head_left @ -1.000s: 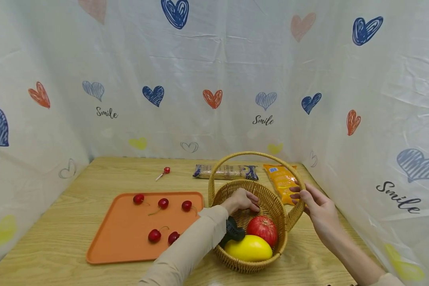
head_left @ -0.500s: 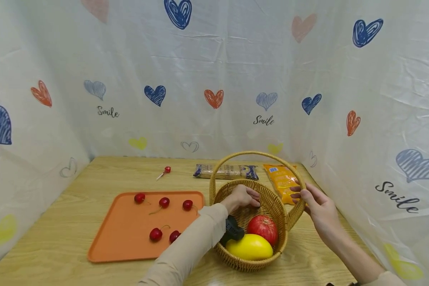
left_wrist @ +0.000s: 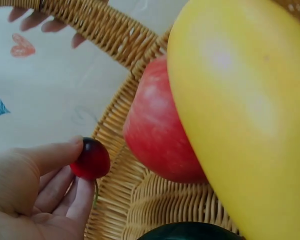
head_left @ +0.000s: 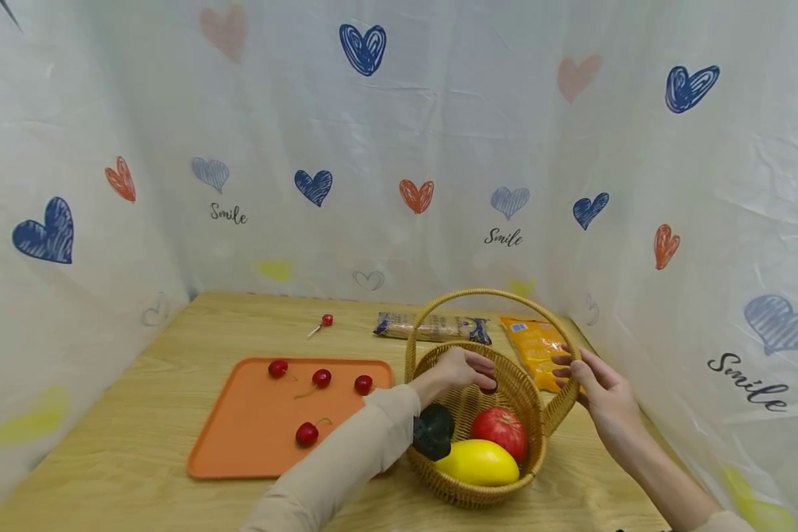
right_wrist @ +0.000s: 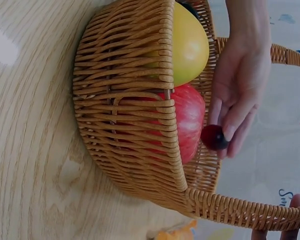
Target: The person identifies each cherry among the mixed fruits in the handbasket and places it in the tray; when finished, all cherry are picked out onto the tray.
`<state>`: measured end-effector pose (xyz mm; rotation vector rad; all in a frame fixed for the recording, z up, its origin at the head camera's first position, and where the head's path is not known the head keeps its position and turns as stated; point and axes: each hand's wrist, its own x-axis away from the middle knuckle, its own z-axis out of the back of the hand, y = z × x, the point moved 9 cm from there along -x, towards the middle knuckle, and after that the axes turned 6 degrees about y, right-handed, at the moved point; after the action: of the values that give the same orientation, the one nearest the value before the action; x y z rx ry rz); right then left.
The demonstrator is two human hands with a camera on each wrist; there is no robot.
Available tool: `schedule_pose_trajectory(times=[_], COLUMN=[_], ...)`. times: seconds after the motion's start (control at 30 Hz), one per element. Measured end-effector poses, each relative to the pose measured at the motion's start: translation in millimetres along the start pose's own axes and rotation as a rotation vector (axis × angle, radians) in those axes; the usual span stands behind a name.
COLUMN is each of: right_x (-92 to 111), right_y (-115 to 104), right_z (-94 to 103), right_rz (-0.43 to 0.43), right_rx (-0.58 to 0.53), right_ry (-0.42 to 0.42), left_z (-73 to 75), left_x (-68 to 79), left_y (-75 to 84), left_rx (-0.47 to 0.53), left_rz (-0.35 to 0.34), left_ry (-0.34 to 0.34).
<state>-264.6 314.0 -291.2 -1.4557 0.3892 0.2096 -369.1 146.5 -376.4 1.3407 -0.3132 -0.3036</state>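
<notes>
In the head view, my left hand (head_left: 462,369) is over the inside of the wicker basket (head_left: 476,495), pinching a dark red cherry (head_left: 489,386) between thumb and fingertips. In the left wrist view the cherry (left_wrist: 91,159) shows a thin green stem hanging down. Below it in the basket lie a red apple-like fruit (head_left: 500,434) and a smooth yellow oval fruit (head_left: 480,463). My right hand (head_left: 605,399) grips the right side of the basket's arched handle (head_left: 565,403), thumb in front and fingers behind. A dark rounded thing (left_wrist: 190,232) shows at the left wrist view's lower edge, kind unclear.
Left of the basket, an orange tray (head_left: 239,443) bears several cherries; my left sleeve covers its right front part. A red lollipop (head_left: 326,321), a long clear-and-blue packet (head_left: 432,327) and an orange bag (head_left: 535,347) lie behind. Heart-printed curtains (head_left: 425,111) enclose the table.
The head view has shifted, so everything appears farther right and slightly lower. My left hand has turned a little, showing the cherry at its fingertips. My right hand keeps its grip on the handle.
</notes>
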Motion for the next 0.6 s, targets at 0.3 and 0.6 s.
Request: schedule_pose_trajectory(times=[0.3,0.6], right_x=[1.1,1.6], right_y=[4.5,2.4], right_z=[0.1,0.0], right_rz=[-0.011,-0.007], right_rx=[-0.003,-0.016], right_ry=[0.008,-0.002], left_z=[1.0,13.1], left_x=[19.9,51.2], left_y=[4.5,7.4], left_rx=[0.052,0.05], left_rz=[-0.037,-0.055], left_ry=[-0.07,-0.14])
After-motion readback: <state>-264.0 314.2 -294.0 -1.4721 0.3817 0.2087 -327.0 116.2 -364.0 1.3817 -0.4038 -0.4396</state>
